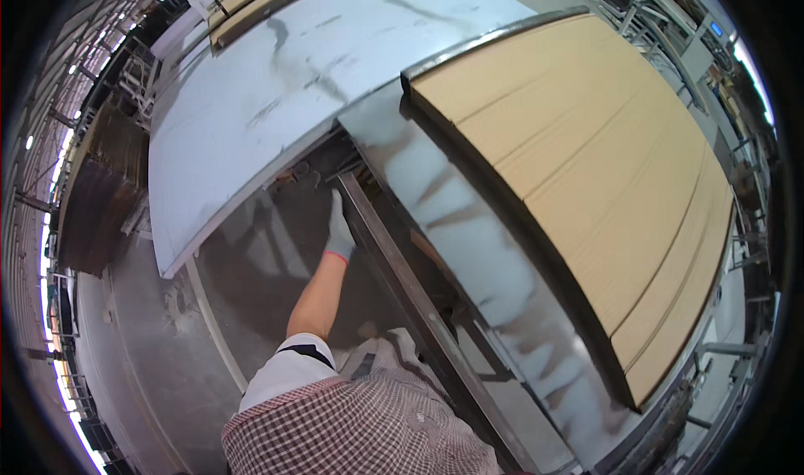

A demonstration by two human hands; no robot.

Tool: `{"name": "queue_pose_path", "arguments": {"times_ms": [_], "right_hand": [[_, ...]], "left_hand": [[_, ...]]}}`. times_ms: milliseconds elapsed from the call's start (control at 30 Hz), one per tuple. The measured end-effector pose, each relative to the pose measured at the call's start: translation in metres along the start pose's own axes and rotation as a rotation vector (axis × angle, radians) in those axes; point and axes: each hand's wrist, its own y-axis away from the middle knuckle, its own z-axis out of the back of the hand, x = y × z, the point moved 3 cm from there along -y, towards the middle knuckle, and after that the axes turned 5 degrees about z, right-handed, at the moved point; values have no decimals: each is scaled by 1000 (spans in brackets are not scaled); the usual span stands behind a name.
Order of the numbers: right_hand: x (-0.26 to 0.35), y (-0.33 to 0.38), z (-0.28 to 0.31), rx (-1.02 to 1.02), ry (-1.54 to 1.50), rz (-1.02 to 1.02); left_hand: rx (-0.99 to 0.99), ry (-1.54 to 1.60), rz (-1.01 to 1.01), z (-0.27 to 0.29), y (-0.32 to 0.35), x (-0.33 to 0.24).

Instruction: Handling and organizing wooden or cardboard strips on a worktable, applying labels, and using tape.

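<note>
My left hand (339, 228) wears a pale grey glove with a red-edged cuff. It reaches forward at the far end of a long dark metal rail (402, 287), and lies along the rail's left side. The fingers look stretched out, with nothing visible in them; whether they press on the rail I cannot tell. To the right of the rail runs a pale, smudged metal strip (469, 224). A stack of tan boards (586, 174) rests beyond that strip. My right hand is out of view.
A large white-topped table (243, 123) with dark scuffs spreads ahead and to the left, its edge close to my hand. Brown stacked sheets (105, 186) stand at the far left. Below lies a grey floor (159, 349). Metal frames (662, 40) line the right.
</note>
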Motion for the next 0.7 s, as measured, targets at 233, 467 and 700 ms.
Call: {"name": "queue_pose_path", "arguments": {"times_ms": [233, 467, 700], "right_hand": [[-126, 139, 108, 70, -264, -307], [-189, 18, -26, 536, -885, -363], [-179, -139, -140, 397, -710, -181]], "left_hand": [[-174, -70, 400, 129, 71, 221], [420, -777, 574, 81, 182, 289], [198, -1136, 496, 157, 443, 322]]}}
